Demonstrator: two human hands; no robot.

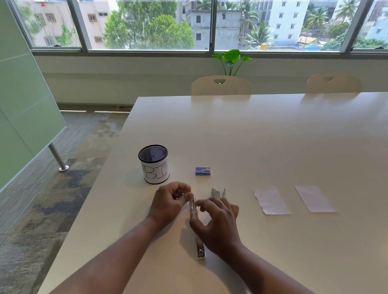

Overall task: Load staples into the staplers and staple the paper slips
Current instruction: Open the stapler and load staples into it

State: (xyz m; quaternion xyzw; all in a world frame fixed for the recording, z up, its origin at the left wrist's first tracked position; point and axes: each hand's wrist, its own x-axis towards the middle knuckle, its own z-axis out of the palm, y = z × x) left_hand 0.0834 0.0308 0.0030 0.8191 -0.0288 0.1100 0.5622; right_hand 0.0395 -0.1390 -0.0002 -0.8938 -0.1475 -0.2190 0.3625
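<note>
My left hand (169, 201) pinches the raised end of the opened stapler (198, 234) lying on the table (280, 140); my right hand (217, 224) grips its middle. Two paper slips (271, 201) lie right of the stapler; the staple box (202, 171) sits beyond it.

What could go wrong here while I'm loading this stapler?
1. The left hand and right hand both pinch at the opened stapler; a small staple strip could slip or break, and fingertips sit close to the metal channel.
2. A second stapler lies just behind the right hand, so a knock could shove it.
3. The two paper slips lie loose on the table; a sweep of the arm could scatter them.
</note>
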